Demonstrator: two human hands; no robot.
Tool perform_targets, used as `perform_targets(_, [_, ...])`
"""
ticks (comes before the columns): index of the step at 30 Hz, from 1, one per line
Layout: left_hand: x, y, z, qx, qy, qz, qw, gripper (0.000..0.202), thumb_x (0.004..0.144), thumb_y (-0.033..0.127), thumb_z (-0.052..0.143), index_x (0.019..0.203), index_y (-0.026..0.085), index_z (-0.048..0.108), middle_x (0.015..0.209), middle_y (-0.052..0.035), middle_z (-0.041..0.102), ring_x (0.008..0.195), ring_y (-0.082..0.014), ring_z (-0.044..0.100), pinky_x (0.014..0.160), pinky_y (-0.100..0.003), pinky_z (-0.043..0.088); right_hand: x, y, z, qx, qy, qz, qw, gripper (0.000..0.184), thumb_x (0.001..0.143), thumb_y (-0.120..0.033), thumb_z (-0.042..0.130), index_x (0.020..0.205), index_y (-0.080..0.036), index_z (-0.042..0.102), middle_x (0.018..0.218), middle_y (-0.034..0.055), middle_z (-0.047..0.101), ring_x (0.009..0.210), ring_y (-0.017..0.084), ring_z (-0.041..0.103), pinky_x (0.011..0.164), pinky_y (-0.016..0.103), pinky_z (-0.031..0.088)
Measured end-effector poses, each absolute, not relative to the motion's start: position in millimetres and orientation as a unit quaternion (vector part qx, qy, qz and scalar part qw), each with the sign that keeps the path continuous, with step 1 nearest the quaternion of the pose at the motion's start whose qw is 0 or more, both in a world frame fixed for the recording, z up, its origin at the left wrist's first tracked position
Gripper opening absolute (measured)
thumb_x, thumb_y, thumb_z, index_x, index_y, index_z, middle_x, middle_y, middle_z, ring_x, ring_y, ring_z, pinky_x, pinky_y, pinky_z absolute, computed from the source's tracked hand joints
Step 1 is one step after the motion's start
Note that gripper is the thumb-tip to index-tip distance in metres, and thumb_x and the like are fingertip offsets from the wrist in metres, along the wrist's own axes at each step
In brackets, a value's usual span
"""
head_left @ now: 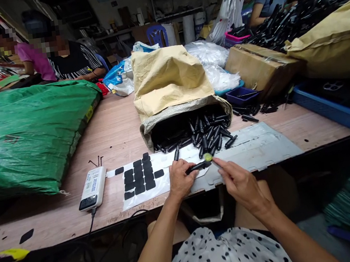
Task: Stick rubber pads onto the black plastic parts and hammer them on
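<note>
My left hand (pixel 181 177) is closed on a slim black tube-shaped piece (pixel 199 167) that points to the right, above the near edge of the grey sheet. A similar upright black piece (pixel 176 153) shows just beyond my knuckles. My right hand (pixel 240 182) pinches a small tool or part with a round yellow-green end (pixel 207 157), which meets the black piece's tip; its exact kind is too small to tell. In front of both hands, several loose black pieces (pixel 211 137) spill from an open tan sack (pixel 168 80). Black rounded-square stickers (pixel 139 176) lie in rows on a white sheet to the left.
A white power bank (pixel 92 188) with a cable stands at the left. Beyond it lies a large green sack (pixel 27 137). On the right are a cardboard box (pixel 260 66), a blue tray (pixel 337 114) and a grey sheet (pixel 261 149). Other people (pixel 72 60) sit across the table.
</note>
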State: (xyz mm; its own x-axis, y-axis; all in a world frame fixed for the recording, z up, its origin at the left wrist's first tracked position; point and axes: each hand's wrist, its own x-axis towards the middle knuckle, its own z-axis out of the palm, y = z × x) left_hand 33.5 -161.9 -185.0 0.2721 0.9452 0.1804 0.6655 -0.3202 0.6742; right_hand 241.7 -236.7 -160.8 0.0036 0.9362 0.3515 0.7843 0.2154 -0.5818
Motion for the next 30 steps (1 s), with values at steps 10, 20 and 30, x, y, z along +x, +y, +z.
perform_targets(10, [31, -163, -178, 0.777, 0.514, 0.261, 0.254, 0.016, 0.091, 0.029, 0.066, 0.105, 0.027, 0.074, 0.099, -0.0019, 0.07, 0.099, -0.0236, 0.056, 0.088, -0.039, 0.038, 371, -196, -173, -0.867, -0.467, -0.019, 0.172, 0.065, 0.078, -0.016, 0.051, 0.143, -0.007, 0.057, 0.106, 0.0238, 0.061, 0.103, 0.038, 0.062, 0.082, 0.047, 0.051])
perform_targets(20, [31, -167, -178, 0.778, 0.505, 0.281, 0.249, 0.016, 0.092, 0.025, 0.063, 0.107, 0.026, 0.069, 0.102, -0.001, 0.072, 0.1, -0.0229, 0.058, 0.091, -0.038, 0.039, 300, -200, -156, -0.72, -0.616, 0.055, 0.315, 0.035, 0.093, -0.033, 0.05, 0.115, -0.015, 0.07, 0.108, 0.0154, 0.067, 0.096, 0.027, 0.061, 0.088, 0.042, 0.05])
perform_targets(30, [30, -167, -179, 0.789, 0.478, 0.294, 0.25, 0.02, 0.09, 0.03, 0.07, 0.109, 0.025, 0.073, 0.098, -0.0028, 0.075, 0.097, -0.0235, 0.058, 0.09, -0.039, 0.04, 218, -198, -166, -0.596, -0.741, 0.174, 0.257, 0.017, 0.1, -0.032, 0.049, 0.095, -0.021, 0.06, 0.094, 0.0059, 0.067, 0.091, 0.021, 0.059, 0.079, 0.031, 0.044])
